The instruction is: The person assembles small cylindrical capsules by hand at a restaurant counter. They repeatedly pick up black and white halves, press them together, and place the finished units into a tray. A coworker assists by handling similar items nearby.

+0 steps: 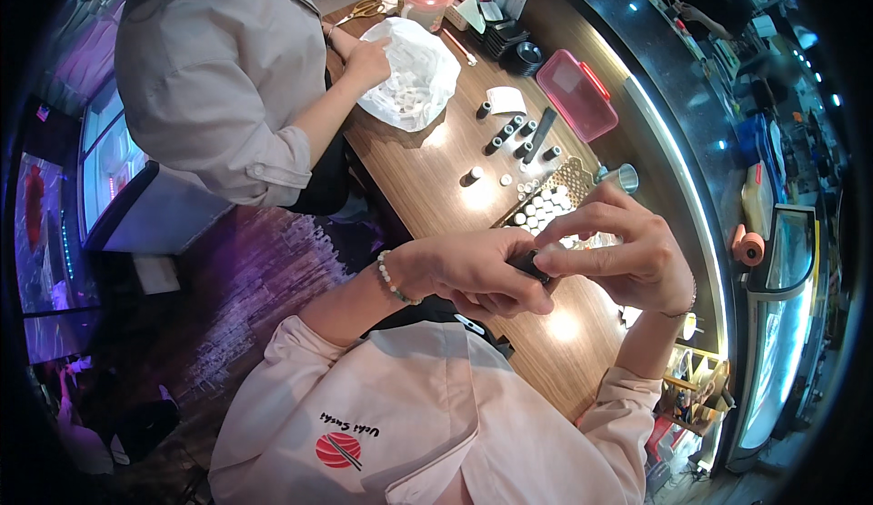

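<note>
Over the near part of the wooden table, my left hand [477,273] is closed around a small black cylinder [527,266]. My right hand [632,249] pinches at the upper end of that cylinder with thumb and fingers; whether a cap sits between them is hidden. Several similar black cylinders with pale tops [523,149] stand beyond my hands. Just past my right fingers, a patterned basket [575,178] borders a group of small white caps [543,210]. One cylinder with a white top [476,174] stands apart, beside a loose white cap [506,180].
At the far left, a co-worker's hand [368,64] reaches into a white plastic bag [427,69] holding small pale pieces. A pink lidded box [576,94], a metal cup [624,178], scissors [366,9] and black stacked dishes [522,58] line the table [386,155]. A raised counter edge bounds the right.
</note>
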The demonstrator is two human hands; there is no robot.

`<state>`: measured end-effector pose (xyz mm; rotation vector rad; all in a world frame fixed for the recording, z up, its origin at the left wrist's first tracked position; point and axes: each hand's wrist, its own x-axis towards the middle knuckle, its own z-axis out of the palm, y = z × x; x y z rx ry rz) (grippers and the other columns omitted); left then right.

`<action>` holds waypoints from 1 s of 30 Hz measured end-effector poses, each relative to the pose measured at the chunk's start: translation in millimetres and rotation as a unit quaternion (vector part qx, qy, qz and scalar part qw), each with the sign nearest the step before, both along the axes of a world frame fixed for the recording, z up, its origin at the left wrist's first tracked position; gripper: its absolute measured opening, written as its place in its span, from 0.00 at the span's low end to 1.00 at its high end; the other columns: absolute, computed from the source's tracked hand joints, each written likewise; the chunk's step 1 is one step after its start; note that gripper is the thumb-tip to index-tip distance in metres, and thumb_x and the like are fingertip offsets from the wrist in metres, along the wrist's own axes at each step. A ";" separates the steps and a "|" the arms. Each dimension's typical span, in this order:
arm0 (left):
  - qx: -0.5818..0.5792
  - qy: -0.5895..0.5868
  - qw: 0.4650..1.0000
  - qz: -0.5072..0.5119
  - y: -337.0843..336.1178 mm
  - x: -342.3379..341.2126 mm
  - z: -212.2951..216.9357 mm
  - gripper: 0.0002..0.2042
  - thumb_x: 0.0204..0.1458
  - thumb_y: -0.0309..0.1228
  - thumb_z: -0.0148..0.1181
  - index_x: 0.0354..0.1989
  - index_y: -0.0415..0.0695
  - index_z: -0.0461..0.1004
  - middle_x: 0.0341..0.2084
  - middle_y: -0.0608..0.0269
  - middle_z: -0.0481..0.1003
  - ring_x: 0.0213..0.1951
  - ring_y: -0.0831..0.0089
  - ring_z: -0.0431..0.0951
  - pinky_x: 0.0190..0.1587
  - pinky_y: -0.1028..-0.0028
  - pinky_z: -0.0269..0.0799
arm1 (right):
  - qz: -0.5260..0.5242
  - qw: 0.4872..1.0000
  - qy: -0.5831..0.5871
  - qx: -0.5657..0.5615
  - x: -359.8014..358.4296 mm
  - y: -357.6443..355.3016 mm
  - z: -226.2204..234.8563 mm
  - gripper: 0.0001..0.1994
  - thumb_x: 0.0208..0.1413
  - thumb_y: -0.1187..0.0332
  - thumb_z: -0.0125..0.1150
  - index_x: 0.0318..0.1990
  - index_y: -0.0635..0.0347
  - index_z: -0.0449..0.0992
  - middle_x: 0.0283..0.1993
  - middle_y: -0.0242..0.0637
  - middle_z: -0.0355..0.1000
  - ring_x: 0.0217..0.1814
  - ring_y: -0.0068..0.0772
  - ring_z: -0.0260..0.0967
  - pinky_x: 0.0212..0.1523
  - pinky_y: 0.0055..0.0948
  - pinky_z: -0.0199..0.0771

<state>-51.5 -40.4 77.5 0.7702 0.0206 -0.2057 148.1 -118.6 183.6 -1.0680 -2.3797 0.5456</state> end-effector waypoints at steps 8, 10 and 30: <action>0.095 0.012 0.991 0.094 3.6 2.7 14.6 0.08 0.56 0.23 0.65 0.41 0.37 0.73 0.16 0.72 0.66 0.11 0.88 0.60 0.11 0.80 0.52 | -0.078 0.996 -0.047 -0.013 -6.6 -5.8 7.9 0.24 0.39 0.81 0.71 0.49 0.54 0.86 0.39 0.31 0.75 0.37 0.35 0.69 0.37 0.31 0.73; 0.081 -0.002 0.994 0.067 3.0 1.5 16.6 0.06 0.56 0.24 0.64 0.37 0.39 0.73 0.16 0.74 0.65 0.11 0.88 0.58 0.10 0.81 0.50 | -0.059 0.998 -0.040 -0.001 -7.8 -6.4 10.4 0.23 0.39 0.80 0.71 0.48 0.54 0.86 0.39 0.32 0.75 0.38 0.35 0.70 0.37 0.31 0.73; 0.263 -0.140 0.928 0.225 -13.1 12.7 13.9 0.04 0.60 0.24 0.66 0.39 0.40 0.77 0.28 0.72 0.74 0.31 0.85 0.75 0.35 0.79 0.72 | -0.073 0.991 -0.112 0.020 -16.0 -18.2 29.8 0.20 0.46 0.77 0.67 0.51 0.60 0.78 0.36 0.34 0.70 0.38 0.39 0.69 0.36 0.36 0.72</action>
